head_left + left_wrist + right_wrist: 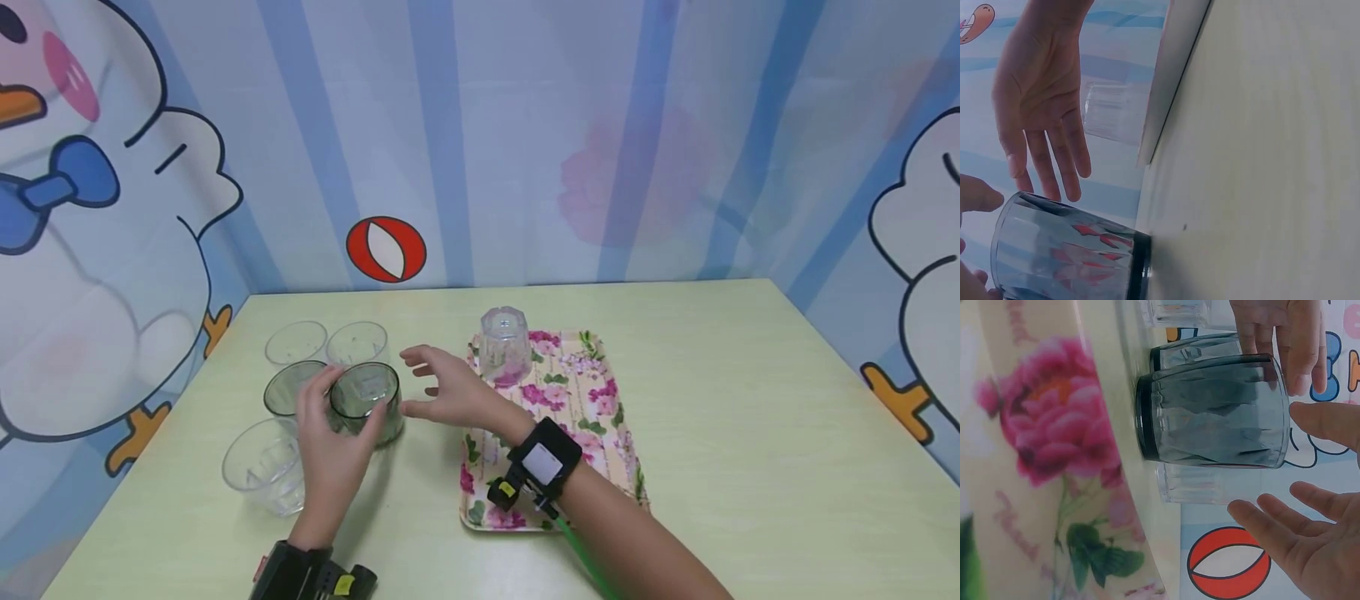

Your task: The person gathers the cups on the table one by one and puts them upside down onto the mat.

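Glass [370, 394], smoked, left of centre, gripped by my left hand [332, 454], should be braced squarely by my empty, relaxed right hand [461, 392].

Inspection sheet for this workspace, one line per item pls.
Surface: pale table; floral tray lies on it.
Job's things: front clear glass; two smoky grey-green glasses farther back; two rear clear glasses; one tray-top clear glass.
Clutter: small dark speck on the table.
Grips: left grip, a bare hand, at the grey-green glass nearer the tray; firm hold can't be told. Right grip, also bare, open beside that glass, holding nothing.
Cables: green cord at the right wrist camera.
Surroundings: blue-striped cartoon backdrop.
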{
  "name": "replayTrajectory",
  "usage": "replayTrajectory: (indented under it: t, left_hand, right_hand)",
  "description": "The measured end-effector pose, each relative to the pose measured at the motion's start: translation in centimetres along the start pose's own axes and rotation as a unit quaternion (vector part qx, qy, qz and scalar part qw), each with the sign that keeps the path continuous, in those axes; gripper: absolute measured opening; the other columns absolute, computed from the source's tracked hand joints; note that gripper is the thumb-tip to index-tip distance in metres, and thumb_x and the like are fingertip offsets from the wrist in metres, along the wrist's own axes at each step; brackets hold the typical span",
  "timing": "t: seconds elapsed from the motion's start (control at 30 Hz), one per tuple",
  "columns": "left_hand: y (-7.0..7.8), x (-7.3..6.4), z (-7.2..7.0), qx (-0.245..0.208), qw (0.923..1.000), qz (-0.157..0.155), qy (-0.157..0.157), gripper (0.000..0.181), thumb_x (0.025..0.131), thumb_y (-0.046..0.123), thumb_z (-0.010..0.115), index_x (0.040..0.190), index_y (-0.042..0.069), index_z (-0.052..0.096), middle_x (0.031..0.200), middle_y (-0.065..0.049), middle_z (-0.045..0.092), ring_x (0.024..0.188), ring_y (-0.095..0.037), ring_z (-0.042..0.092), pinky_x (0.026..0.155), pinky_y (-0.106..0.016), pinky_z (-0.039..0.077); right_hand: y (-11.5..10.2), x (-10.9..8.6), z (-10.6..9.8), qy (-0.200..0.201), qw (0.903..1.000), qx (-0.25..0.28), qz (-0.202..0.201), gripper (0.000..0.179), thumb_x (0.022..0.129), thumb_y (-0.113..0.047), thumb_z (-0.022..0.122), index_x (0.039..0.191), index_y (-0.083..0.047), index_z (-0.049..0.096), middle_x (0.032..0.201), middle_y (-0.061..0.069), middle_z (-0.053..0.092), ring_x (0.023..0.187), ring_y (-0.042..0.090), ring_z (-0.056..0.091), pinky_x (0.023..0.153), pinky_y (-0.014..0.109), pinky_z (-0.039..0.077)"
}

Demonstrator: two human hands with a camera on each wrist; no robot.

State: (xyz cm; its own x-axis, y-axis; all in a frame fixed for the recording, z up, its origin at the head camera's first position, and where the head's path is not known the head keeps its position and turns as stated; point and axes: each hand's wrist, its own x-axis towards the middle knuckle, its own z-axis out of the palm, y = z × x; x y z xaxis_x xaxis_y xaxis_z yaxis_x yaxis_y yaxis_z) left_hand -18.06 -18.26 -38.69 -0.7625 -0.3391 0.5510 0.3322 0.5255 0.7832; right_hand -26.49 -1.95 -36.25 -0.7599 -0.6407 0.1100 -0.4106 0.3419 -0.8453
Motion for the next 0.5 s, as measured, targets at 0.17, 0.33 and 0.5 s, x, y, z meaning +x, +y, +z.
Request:
replayTrajectory:
  t: [0.17,0.33,0.5]
  left_hand:
    - [-0.3,-0.5,0.1,-0.003,0.9996,-0.026,0.013,0.062,0.078,0.003,0.076,0.132,0.002,0.046,0.14,-0.017,0.039,0.131,-0.023,0.038,0.112,-0.055,0.036]
    - [0.1,-1.3,0.5,-0.014,0.9984,-0.043,0.036,0.064,0.076,-0.002,0.074,0.133,0.0,0.044,0.137,-0.016,0.037,0.129,-0.022,0.039,0.111,-0.053,0.038]
    - [0.4,-2.3,0.8,-0.035,0.9972,-0.055,0.036,0.066,0.078,-0.005,0.07,0.136,-0.003,0.039,0.141,-0.02,0.032,0.134,-0.027,0.035,0.114,-0.053,0.035]
  right_hand:
    - [0.0,0.4,0.6,-0.014,0.9998,0.015,0.008,0.067,0.085,-0.016,0.071,0.143,-0.008,0.039,0.145,0.014,0.046,0.132,0.031,0.049,0.104,0.04,0.051]
    - [0.0,0.6,1.0,-0.018,0.9996,0.016,0.011,0.066,0.085,-0.015,0.071,0.143,-0.009,0.04,0.144,0.012,0.048,0.131,0.028,0.051,0.102,0.04,0.052]
    - [0.0,0.8,1.2,-0.019,0.9995,0.023,0.012,0.065,0.084,-0.013,0.071,0.142,-0.009,0.04,0.143,0.012,0.049,0.13,0.028,0.051,0.102,0.04,0.052]
